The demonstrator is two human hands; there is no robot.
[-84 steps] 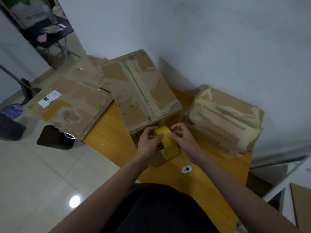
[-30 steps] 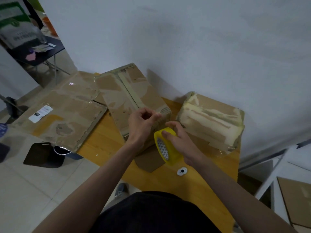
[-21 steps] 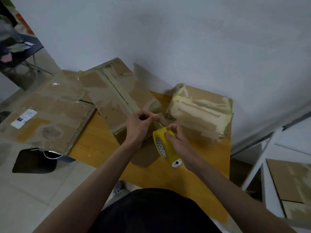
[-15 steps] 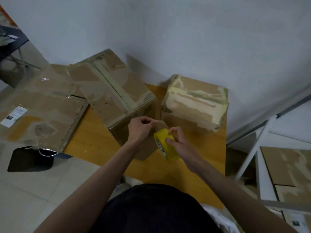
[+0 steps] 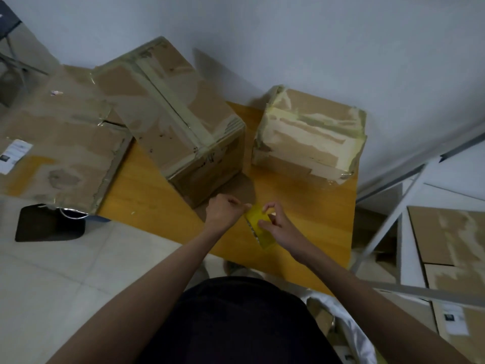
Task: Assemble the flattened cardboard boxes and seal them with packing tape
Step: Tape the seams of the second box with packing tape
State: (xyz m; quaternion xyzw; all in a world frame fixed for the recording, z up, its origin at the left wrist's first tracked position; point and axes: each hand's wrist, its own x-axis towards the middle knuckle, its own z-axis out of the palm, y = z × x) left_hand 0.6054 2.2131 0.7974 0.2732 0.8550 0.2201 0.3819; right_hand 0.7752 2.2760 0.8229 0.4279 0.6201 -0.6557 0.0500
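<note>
**Tape end being picked free in front of an assembled box**

A yellow roll of packing tape (image 5: 259,228) is held above a wooden surface (image 5: 157,198), close to the person's body. The right hand (image 5: 275,224) is wrapped around the roll, with its thumb and forefinger curved over the roll's top edge. The left hand (image 5: 223,212) is closed just to the left of those fingers, its fingertips drawn together at the roll's upper corner, apparently pinching the loose tape end; the strip itself is too thin and blurred to be made out.

Beyond the fingers, a large assembled cardboard box (image 5: 173,122) is seen, with a taped seam along its top. Further right of the fingers, a smaller box (image 5: 309,132), heavily covered in pale tape, is set against the wall. A flattened cardboard sheet (image 5: 57,143) is laid well to the left, hanging over the surface's edge.

Several risks can be judged from here. The tape end could be lost back onto the roll if the pinch slips. The strip could be torn narrow or folded onto itself if it is pulled at an angle. The roll could be dropped, since it is gripped only at its rim.
</note>
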